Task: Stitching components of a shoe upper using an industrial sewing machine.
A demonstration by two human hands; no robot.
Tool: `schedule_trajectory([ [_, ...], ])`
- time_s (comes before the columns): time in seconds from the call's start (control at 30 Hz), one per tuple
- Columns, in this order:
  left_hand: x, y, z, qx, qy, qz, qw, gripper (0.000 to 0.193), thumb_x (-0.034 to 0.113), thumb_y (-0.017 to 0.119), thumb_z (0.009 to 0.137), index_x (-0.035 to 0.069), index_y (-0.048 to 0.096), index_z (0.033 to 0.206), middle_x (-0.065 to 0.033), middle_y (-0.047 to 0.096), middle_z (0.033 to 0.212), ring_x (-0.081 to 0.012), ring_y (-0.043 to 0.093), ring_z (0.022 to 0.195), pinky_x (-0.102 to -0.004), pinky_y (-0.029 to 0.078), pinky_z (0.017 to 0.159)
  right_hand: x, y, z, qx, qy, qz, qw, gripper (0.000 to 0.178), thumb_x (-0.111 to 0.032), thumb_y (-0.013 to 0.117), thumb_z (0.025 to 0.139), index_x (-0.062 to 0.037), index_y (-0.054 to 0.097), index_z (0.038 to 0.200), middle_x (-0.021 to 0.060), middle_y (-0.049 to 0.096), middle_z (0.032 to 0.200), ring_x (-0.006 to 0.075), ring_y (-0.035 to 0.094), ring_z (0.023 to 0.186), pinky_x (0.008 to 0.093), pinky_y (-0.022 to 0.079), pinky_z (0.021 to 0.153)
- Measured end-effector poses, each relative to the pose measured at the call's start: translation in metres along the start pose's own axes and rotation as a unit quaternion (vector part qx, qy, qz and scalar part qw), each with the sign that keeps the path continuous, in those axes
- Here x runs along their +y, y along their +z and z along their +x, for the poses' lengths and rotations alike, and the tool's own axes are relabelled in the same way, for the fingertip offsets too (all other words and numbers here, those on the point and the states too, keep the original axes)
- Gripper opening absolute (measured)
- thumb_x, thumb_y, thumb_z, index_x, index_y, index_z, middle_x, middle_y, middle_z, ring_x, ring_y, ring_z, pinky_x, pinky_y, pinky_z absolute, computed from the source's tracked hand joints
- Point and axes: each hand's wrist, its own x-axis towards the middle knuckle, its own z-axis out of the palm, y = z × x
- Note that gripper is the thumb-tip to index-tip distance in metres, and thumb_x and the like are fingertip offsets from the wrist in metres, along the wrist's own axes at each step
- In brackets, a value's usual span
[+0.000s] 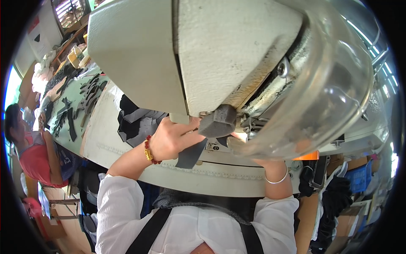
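My left hand, with a red and gold bead bracelet at the wrist, is closed on a dark grey fabric piece under the head of a white sewing machine. The fabric hangs below its fingers towards the near table edge. A grey foam block on the machine hides the fingertips. My right hand, a silver bangle at its wrist, reaches in under the machine's clear plastic guard. The guard and machine parts hide most of its fingers, so its grip does not show.
Loose black and grey fabric pieces lie left of the machine on the white table. A co-worker in red sits at a green table strewn with dark strips. A blue crate and dark cloth are at the right.
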Motion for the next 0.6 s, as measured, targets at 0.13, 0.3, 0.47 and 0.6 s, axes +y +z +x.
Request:
schedule_trajectory([
  [0.13, -0.006, 0.005, -0.004, 0.055, -0.175, -0.109, 0.977, 0.014, 0.002, 0.073, 0.082, 0.005, 0.074, 0.095, -0.0105, 0.074, 0.093, -0.0304, 0.071, 0.077, -0.0335, 0.057, 0.067, 0.002, 0.001, 0.003, -0.008, -0.021, -0.025, 0.999, 0.022, -0.015, 0.068, 0.083, -0.0097, 0.061, 0.104, 0.0021, 0.062, 0.087, 0.02, 0.061, 0.078, 0.0349, 0.051, 0.067],
  [0.3, -0.002, 0.004, -0.005, 0.048, -0.138, -0.1, 0.984, 0.031, -0.006, 0.073, 0.076, 0.007, 0.076, 0.104, -0.0111, 0.074, 0.097, -0.0307, 0.071, 0.079, -0.034, 0.057, 0.073, -0.003, 0.006, -0.007, -0.033, -0.079, -0.104, 0.991, 0.026, -0.018, 0.068, 0.085, -0.0096, 0.063, 0.109, 0.0023, 0.064, 0.091, 0.0194, 0.063, 0.082, 0.0348, 0.053, 0.069],
  [0.47, 0.002, 0.005, -0.006, 0.064, -0.154, -0.175, 0.97, 0.042, -0.01, 0.071, 0.07, 0.004, 0.076, 0.11, -0.0137, 0.074, 0.097, -0.0313, 0.072, 0.086, -0.0364, 0.056, 0.078, -0.015, 0.025, -0.019, -0.056, -0.284, -0.473, 0.832, 0.03, -0.021, 0.068, 0.088, -0.0095, 0.064, 0.115, 0.0024, 0.066, 0.095, 0.0188, 0.065, 0.086, 0.0347, 0.054, 0.071],
  [0.6, 0.0, -0.002, -0.005, 0.067, -0.102, -0.183, 0.976, 0.04, -0.009, 0.07, 0.07, 0.002, 0.075, 0.108, -0.0165, 0.074, 0.1, -0.031, 0.072, 0.085, -0.0358, 0.057, 0.076, -0.021, 0.022, -0.017, -0.023, -0.222, -0.281, 0.933, 0.027, -0.023, 0.07, 0.087, -0.0144, 0.069, 0.113, -0.0012, 0.067, 0.09, 0.0161, 0.066, 0.081, 0.0319, 0.054, 0.063],
])
